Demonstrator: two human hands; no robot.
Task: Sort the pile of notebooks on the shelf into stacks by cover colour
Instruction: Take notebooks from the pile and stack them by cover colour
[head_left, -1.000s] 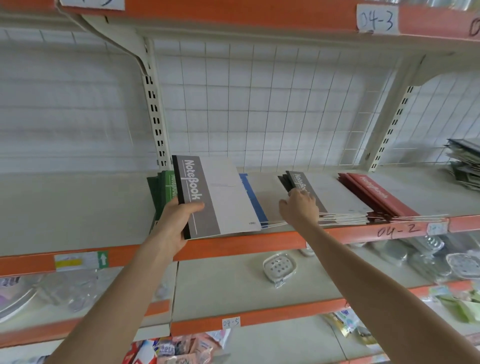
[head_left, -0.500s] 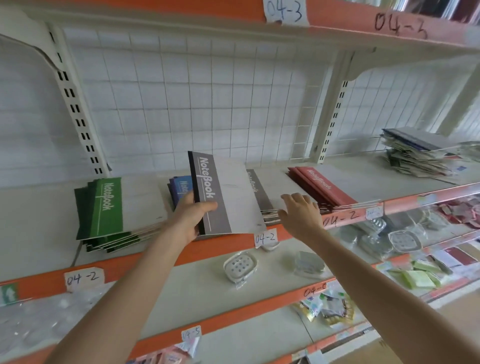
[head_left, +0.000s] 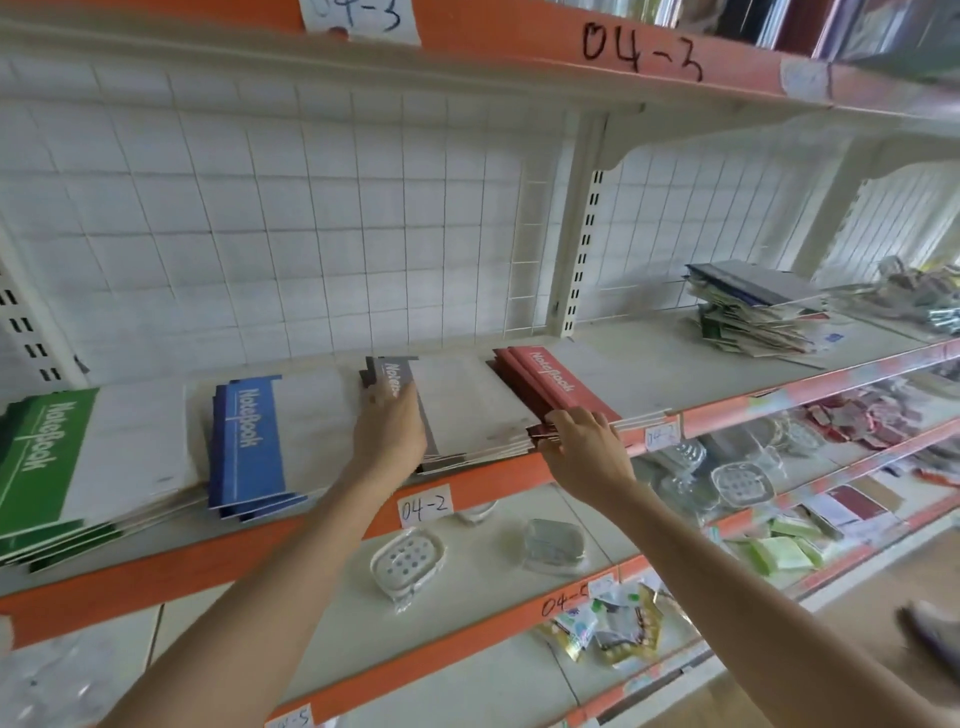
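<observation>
Noted nearest: packaged soap dishes on the lower shelf, both forearms reaching up past them to the notebook shelf.

Found left hand laid palm-down on the grey notebook stack, fingers stretched flat over the spine band. Pressing rather than gripping, as far as can be seen.

Found right hand at the front right corner of the same stack, fingers lightly bent against the page edges, nothing held. Judged as squaring up the grey stack.

Recorded four sorted stacks along the front of the shelf, left to right: green stack, blue stack, grey, then red stack. Grey and red just beside each other; green and blue near, with bare shelf between.

Observed further right and further back, well apart from the stacks, the unsorted pile: untidy, many layers, a dark cover on top.

Judged task partly done — colour stacks established, a sizeable pile left to distribute.

Noted white wire grid panel behind all.
</observation>
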